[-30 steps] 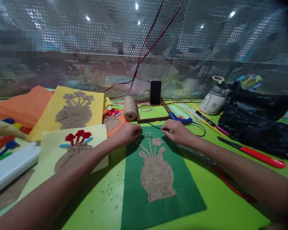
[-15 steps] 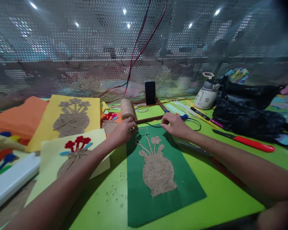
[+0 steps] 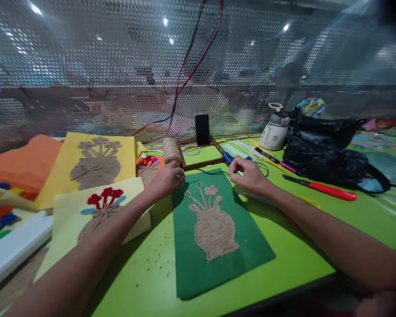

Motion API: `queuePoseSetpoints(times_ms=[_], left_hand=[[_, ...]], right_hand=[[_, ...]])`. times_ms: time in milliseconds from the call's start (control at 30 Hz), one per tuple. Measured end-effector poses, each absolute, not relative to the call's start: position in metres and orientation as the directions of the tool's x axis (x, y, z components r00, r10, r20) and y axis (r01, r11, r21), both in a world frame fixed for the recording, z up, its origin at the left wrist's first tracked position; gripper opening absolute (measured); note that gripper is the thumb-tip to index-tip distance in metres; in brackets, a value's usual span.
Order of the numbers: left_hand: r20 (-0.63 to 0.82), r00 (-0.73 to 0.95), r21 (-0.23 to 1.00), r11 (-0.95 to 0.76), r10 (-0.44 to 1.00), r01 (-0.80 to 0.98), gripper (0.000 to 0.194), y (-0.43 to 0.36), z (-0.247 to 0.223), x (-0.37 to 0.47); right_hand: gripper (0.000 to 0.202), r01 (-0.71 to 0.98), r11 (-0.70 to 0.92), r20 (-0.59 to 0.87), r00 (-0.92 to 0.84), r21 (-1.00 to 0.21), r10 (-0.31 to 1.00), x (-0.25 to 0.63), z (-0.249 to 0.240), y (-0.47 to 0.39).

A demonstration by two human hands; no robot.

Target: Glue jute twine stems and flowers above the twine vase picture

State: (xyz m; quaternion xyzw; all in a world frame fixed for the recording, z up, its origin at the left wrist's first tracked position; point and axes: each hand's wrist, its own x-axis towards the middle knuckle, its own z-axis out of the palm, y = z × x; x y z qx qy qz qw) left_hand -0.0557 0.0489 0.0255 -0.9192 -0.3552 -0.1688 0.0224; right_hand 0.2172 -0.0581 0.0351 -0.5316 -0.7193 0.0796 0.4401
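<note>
My left hand (image 3: 166, 179) is closed in a pinch at the upper left corner of a dark green sheet (image 3: 198, 279), just in front of a twine spool (image 3: 172, 152). Whatever its fingertips hold is too small to make out. Past the sheet's upper right edge, my right hand (image 3: 250, 177) is curled with thumb and fingers together, beside a blue-handled tool (image 3: 227, 157). I cannot tell what is between those fingers. On the sheet lies a twine vase (image 3: 215, 233) with looped twine stems and one twine flower (image 3: 211, 190) above it.
Left are a yellow card (image 3: 127, 152) and a cream card (image 3: 64, 220) with vase pictures, plus a white bar (image 3: 16, 251). Behind stand a brown frame (image 3: 203, 164) and a phone (image 3: 202, 130). Right are a red-handled cutter (image 3: 333, 191), a bottle (image 3: 273, 134) and a black bag (image 3: 323, 160).
My right hand has moved right and slightly toward me, away from my left hand. My left hand stays pinched near the sheet's corner. The whole view has shifted slightly.
</note>
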Motion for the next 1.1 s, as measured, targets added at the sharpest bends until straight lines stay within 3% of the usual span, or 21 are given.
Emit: queuePoseSetpoints(times_ms=[267, 533, 700, 1100], left_hand=[[0.285, 0.715, 0.083, -0.76, 0.638, 0.644, 0.019, 0.05, 0.027, -0.055], [0.282, 0.714, 0.094, -0.759, 0.641, 0.644, 0.021, 0.054, 0.025, -0.057], [0.282, 0.707, 0.095, -0.752, 0.649, 0.652, 0.019, 0.054, 0.025, -0.058], [0.247, 0.688, 0.125, -0.726, 0.682, 0.676, 0.018, 0.054, 0.026, -0.06]], right_hand=[[0.008, 0.651, 0.385, 0.507, -0.001, -0.654, 0.862, 0.231, 0.026, -0.063], [0.007, 0.622, 0.393, 0.453, -0.068, -0.677, 0.889, 0.234, 0.029, -0.067], [0.015, 0.629, 0.378, 0.455, -0.043, -0.68, 0.89, 0.236, 0.028, -0.067], [0.008, 0.648, 0.317, 0.423, 0.009, -0.692, 0.906, 0.232, 0.031, -0.073]])
